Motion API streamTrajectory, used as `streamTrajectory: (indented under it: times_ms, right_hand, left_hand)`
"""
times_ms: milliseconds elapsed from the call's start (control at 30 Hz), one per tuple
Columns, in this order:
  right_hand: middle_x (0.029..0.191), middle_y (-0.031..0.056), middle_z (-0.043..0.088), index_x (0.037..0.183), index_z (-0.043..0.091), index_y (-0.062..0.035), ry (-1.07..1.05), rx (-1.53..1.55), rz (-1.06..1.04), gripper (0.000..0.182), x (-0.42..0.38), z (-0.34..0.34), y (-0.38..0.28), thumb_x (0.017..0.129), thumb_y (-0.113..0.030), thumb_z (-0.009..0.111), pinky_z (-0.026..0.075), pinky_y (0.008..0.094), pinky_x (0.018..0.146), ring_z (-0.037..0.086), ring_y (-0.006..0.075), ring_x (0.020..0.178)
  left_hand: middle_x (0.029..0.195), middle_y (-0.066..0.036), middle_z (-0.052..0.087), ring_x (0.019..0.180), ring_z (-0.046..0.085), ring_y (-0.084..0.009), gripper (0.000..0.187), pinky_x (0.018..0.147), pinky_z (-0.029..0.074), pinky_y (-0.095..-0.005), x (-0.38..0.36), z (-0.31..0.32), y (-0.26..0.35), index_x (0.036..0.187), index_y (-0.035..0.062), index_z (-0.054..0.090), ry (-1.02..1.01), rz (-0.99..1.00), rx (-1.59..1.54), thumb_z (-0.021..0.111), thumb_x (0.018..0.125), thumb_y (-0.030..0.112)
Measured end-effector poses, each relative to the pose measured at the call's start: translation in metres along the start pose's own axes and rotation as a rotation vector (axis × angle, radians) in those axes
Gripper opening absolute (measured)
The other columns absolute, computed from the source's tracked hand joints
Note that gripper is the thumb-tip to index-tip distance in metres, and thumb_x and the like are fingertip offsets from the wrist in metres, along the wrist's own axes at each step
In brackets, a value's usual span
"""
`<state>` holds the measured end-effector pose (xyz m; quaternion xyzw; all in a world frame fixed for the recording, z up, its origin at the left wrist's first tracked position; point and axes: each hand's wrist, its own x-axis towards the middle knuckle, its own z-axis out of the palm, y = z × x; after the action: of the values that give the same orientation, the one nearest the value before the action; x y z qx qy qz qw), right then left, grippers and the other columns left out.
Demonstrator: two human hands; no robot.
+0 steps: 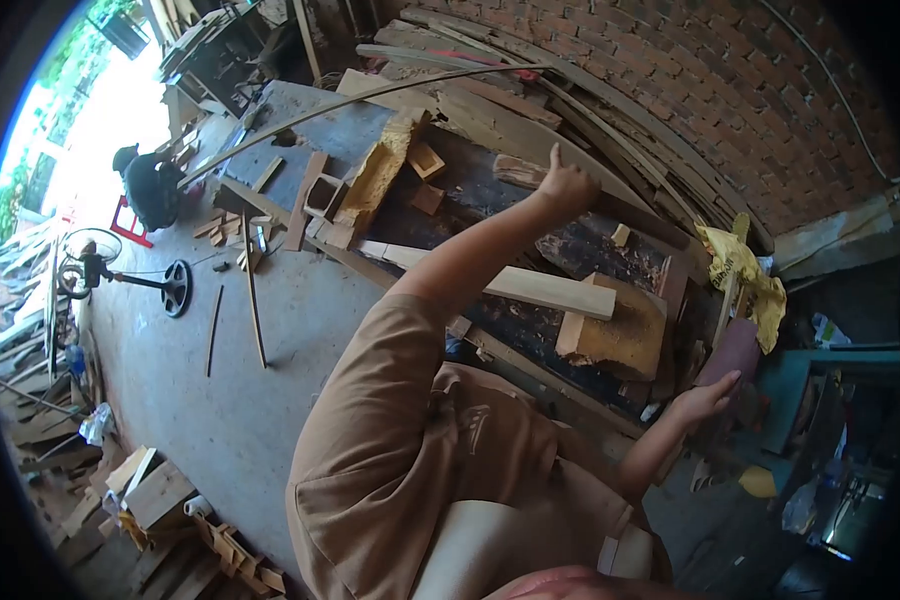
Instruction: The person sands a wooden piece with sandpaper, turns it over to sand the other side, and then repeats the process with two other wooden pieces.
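Reaching both ways, your left hand (570, 190) meets the dark bar (645, 222) and your right hand (705, 398) the purple sheet (730, 348) beside the yellow bag (745, 275), neither's finger closure readable, so a loose hold could drop the sheet.

Purple piece (728, 350) partly hidden behind the right hand (706, 402).
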<state>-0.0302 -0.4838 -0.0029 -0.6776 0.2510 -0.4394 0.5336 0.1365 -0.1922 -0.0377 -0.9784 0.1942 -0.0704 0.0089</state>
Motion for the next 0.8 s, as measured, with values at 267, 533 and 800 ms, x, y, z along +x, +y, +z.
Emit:
streamTrajectory:
  times_ms: [267,533,800]
  right_hand:
    - [0.116,0.0245,0.049,0.113,0.047,0.0111,-0.380,-0.314,-0.097,0.050,-0.034,0.071,0.006,0.090,-0.033,0.042,0.037,0.0340,0.090,0.050,0.0288,0.106]
    - [0.112,0.0213,0.053,0.110,0.048,0.0131,-0.619,-0.148,-0.072,0.043,-0.062,0.140,0.009,0.091,-0.025,0.043,0.039,0.0326,0.087,0.053,0.0248,0.101]
    - [0.103,0.0205,0.058,0.106,0.050,0.0134,-0.633,-0.108,-0.214,0.043,-0.070,0.175,0.027,0.091,-0.026,0.043,0.041,0.0320,0.082,0.056,0.0229,0.092]
  left_hand:
    - [0.095,-0.009,0.063,0.089,0.060,-0.0264,0.038,0.088,0.034,-0.0522,-0.096,0.048,-0.181,0.093,0.0105,0.063,-0.234,-0.896,-0.405,0.069,0.065,0.036]
    - [0.097,-0.011,0.063,0.091,0.061,-0.0252,0.041,0.074,0.048,-0.0348,-0.153,0.081,-0.262,0.093,0.0082,0.064,-0.185,-1.407,-0.452,0.069,0.066,0.039]
    - [0.099,-0.012,0.062,0.093,0.059,-0.0266,0.038,0.076,0.048,-0.0362,-0.144,0.120,-0.310,0.094,0.0071,0.063,-0.199,-1.445,-0.467,0.068,0.067,0.033]
